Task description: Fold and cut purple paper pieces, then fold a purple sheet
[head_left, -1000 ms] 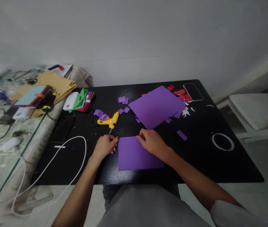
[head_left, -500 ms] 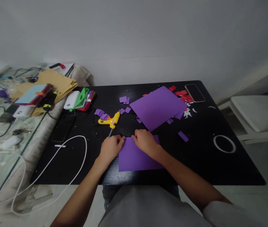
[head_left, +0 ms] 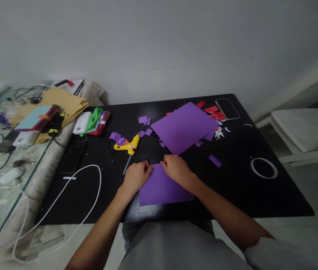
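A purple sheet of paper (head_left: 163,189) lies at the front of the black table, close to my body. My left hand (head_left: 139,174) grips its far edge near the left corner, thumb toward the middle and fingers curled. On the same edge, a little to the right, my right hand (head_left: 177,168) is closed too, its thumb facing the left one. Both hands hide parts of the far edge, so I cannot tell whether it is folded there. Just beyond my left hand rests a yellow glue gun (head_left: 127,145), with a clear glue stick (head_left: 127,165) extending from it.
A larger purple sheet (head_left: 182,127) lies farther back over small purple and red pieces. Beyond it is a phone (head_left: 227,108); a tape ring (head_left: 264,168) sits at right. At left are bundled coloured strips (head_left: 98,122), a dark phone (head_left: 73,156) and a looping white cable (head_left: 99,180).
Both hands have slid slightly right along the sheet's far edge. The sheet's far right corner, visible before, is now hidden. The whole view has shifted a little.
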Action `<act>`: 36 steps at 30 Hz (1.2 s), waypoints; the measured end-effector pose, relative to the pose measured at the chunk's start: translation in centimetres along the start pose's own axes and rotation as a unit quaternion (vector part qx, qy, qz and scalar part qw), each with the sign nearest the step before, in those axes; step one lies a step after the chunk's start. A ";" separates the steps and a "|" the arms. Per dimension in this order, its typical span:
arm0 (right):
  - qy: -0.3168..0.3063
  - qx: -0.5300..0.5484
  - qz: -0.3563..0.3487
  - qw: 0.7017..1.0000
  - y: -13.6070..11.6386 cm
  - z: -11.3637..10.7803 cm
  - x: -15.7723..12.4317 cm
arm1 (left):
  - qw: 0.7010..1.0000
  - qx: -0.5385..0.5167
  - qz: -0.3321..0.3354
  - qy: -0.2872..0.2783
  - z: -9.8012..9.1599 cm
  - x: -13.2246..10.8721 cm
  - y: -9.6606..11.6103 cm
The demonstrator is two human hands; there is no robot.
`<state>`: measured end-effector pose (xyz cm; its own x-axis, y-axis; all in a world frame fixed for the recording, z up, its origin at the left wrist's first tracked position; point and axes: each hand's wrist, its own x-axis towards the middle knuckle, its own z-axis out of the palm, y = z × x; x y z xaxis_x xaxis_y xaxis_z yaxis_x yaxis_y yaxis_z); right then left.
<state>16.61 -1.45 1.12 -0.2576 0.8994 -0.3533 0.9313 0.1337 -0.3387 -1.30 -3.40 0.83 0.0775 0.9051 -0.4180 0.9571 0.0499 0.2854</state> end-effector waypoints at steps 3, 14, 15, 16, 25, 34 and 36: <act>-0.004 0.003 0.021 1.000 1.7 -0.6 -0.4 | 1.000 -0.002 0.002 0.001 0.1 0.1 -0.1; 0.025 0.030 0.123 0.992 7.2 -2.0 -2.2 | 1.000 0.001 0.007 -0.002 -0.2 0.0 0.1; 0.025 0.029 0.125 0.991 7.2 -2.0 -2.2 | 1.000 0.004 0.007 -0.003 -0.2 0.0 0.1; 0.025 0.026 0.125 0.991 7.3 -2.0 -2.2 | 1.000 0.009 0.006 -0.006 -0.3 0.0 0.1; 0.029 0.019 0.111 0.993 7.4 -1.6 -2.0 | 0.996 0.062 0.066 -0.002 0.5 1.3 4.7; 0.039 0.018 0.087 0.995 7.4 -1.3 -2.2 | 0.993 0.049 0.107 0.016 2.2 3.3 9.7; 0.038 0.026 0.089 0.995 7.4 -1.3 -2.2 | 0.995 0.045 0.088 0.013 2.0 3.4 9.3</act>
<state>24.34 -1.88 0.51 -0.0676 0.9359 -0.3458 0.9452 -0.0509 -0.3225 8.46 -0.75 0.33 0.2399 0.9070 -0.3461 0.9506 -0.1471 0.2735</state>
